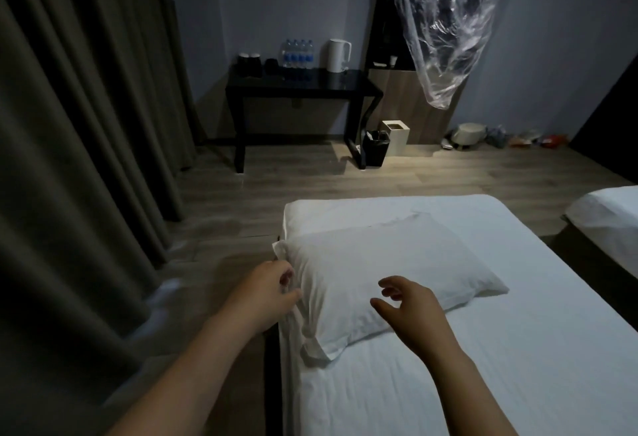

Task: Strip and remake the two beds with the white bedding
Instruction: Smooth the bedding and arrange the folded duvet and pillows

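- White bed (483, 349) carries the pillow (386, 270).
- Your left grip (272, 283) pinches the pillow's left edge.
- Your right grip (407, 301) hovers released, fingers spread, above it.
- Black bin (375, 149) stands by the tabletop (303, 85).

1. We count two beds with white bedding: the near bed (483, 349) and the second bed (607, 214).
2. There is one pillow (379, 270), at the far left corner of the near bed.
3. We see two hands: the left hand (266, 292) and the right hand (411, 308).
4. On the one black table (310, 85) we count four water bottles (298, 54) in a row at the back edge, one white kettle (337, 55) beside them, and two dark cups (249, 61) at the left end.
5. On the floor we count two bins: the black bin (375, 147) and the pale bin (397, 137).
6. One clear plastic sheet (445, 38) hangs.
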Available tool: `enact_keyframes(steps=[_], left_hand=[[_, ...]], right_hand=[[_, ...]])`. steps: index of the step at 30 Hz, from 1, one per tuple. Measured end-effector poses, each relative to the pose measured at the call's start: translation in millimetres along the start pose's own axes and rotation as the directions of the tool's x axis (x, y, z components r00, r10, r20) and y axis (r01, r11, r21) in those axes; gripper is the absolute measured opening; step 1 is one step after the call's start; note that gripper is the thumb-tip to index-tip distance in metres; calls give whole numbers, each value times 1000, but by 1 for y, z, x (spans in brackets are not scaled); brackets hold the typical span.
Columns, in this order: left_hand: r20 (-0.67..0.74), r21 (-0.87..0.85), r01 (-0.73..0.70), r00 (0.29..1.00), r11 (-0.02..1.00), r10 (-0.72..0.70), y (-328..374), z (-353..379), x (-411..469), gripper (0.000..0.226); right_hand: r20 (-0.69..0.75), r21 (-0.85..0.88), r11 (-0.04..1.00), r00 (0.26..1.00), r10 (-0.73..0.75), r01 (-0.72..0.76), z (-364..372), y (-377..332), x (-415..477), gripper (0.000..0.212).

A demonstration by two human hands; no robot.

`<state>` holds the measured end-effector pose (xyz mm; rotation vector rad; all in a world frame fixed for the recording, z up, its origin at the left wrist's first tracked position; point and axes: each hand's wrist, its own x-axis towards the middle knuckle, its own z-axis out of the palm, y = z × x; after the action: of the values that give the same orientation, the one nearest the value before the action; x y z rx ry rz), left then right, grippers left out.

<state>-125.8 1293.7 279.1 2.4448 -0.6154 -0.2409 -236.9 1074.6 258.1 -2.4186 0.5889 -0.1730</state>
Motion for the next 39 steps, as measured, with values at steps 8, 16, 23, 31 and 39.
enact_keyframes(steps=[8,16,23,31,39], left_hand=[[115,48,-130,986,990,124,-42,-33,118,17],[293,-5,-159,944,987,153,-64,-12,217,29],[379,-3,-150,915,989,140,-65,8,287,31],[504,140,-201,858,970,105,-46,42,381,34],[662,167,-257,744,952,85,-29,103,442,36]], right_hand=[[-84,29,989,985,149,-147,18,-29,65,33],[-108,10,945,939,327,-328,34,-21,127,32],[-65,91,895,894,443,-437,55,12,186,31],[-39,174,796,804,594,-580,51,73,246,37],[13,337,575,614,789,-745,57,106,248,50]])
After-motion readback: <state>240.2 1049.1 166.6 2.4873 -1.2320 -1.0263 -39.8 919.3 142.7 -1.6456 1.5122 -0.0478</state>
